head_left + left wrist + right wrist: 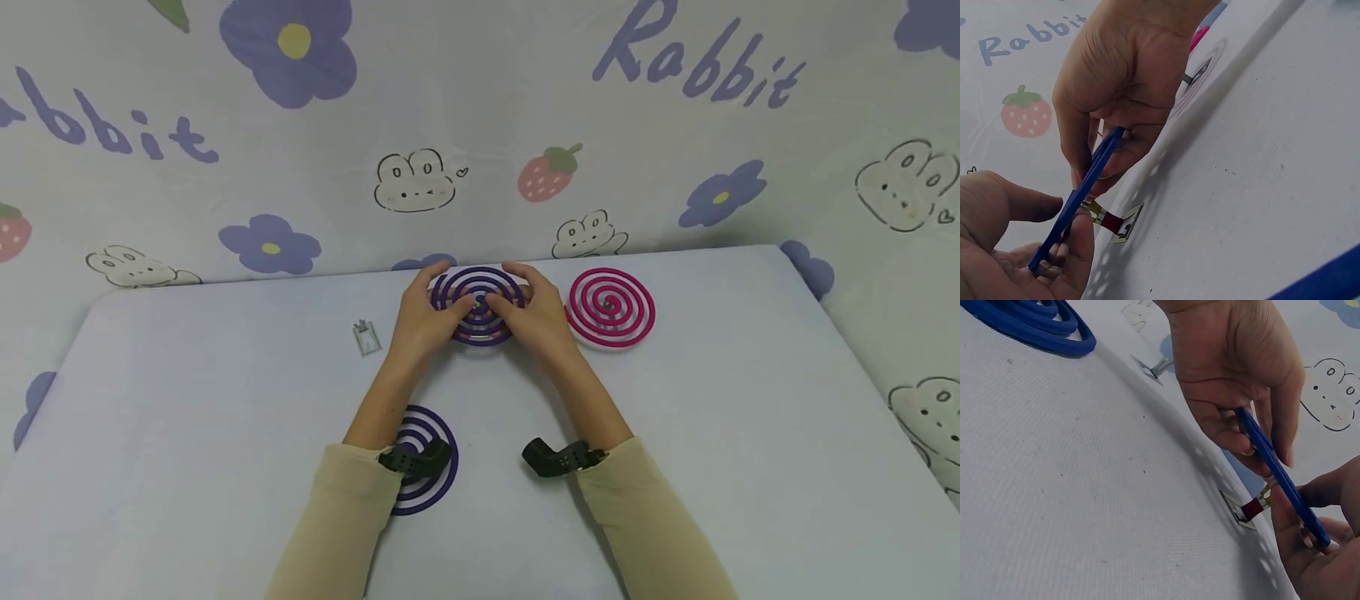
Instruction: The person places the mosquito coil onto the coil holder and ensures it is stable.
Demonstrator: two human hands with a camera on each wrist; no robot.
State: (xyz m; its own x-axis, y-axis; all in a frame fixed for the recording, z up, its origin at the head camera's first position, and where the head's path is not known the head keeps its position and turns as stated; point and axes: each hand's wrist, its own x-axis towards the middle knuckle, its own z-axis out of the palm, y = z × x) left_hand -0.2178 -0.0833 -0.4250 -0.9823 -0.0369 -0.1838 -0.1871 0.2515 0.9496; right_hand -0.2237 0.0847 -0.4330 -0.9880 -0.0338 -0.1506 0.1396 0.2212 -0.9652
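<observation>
A dark blue mosquito coil [482, 342] is held raised at the back middle of the table. My left hand [426, 321] pinches its left side, thumb over the top near the centre, fingers round the edge and beneath. From the right, my right hand [537, 315] grips it the same way, so both thumbs nearly meet at the centre. Seen edge-on in the left wrist view, the coil [1079, 199] is tilted. Below it a small shiny metal stand [1124, 224] rests on the table, its upright rising towards the coil's underside and partly hidden by fingers.
To the right a pink mosquito coil [613, 306] sits raised at the back of the table. Another small metal stand [367, 337] lies left of my left hand. A second blue coil [453, 467] lies nearer, partly under my left wrist. A patterned cloth [495, 108] hangs behind.
</observation>
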